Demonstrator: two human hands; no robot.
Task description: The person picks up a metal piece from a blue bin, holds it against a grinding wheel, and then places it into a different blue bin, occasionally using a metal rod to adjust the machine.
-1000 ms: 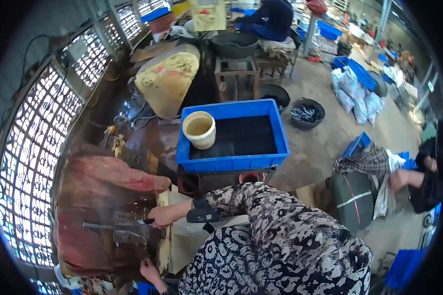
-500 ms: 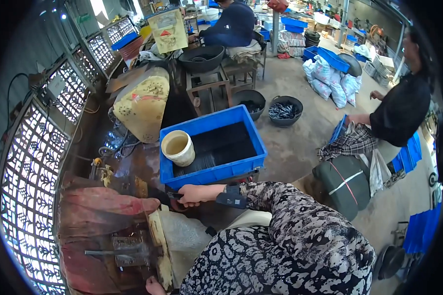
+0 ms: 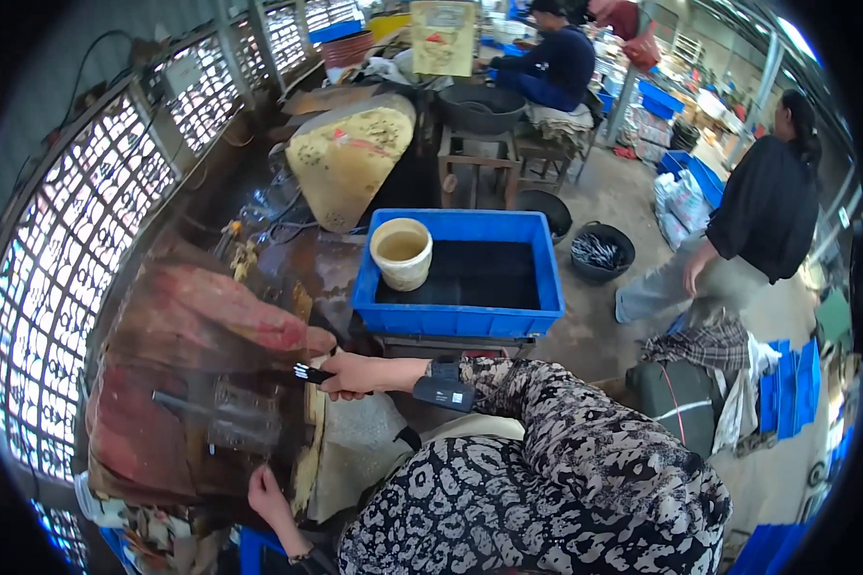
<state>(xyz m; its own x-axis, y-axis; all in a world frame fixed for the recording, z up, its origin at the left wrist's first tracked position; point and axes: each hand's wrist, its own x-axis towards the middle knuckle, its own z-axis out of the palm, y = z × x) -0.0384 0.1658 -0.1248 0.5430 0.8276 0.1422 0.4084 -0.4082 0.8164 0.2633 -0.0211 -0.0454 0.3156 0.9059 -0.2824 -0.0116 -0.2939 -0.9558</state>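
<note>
The right hand [image 3: 350,374] grips a small dark brush [image 3: 309,374] at the table's [image 3: 316,278] near edge, beside a reddish cover [image 3: 201,326]. The left hand [image 3: 267,494], fingers curled, holds that cover's lower edge. A blue crate [image 3: 460,321] with a pale bucket [image 3: 401,253] sits just beyond.

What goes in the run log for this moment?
right hand: holds brush | left hand: grips panel edge | cream bucket: in blue crate
</note>
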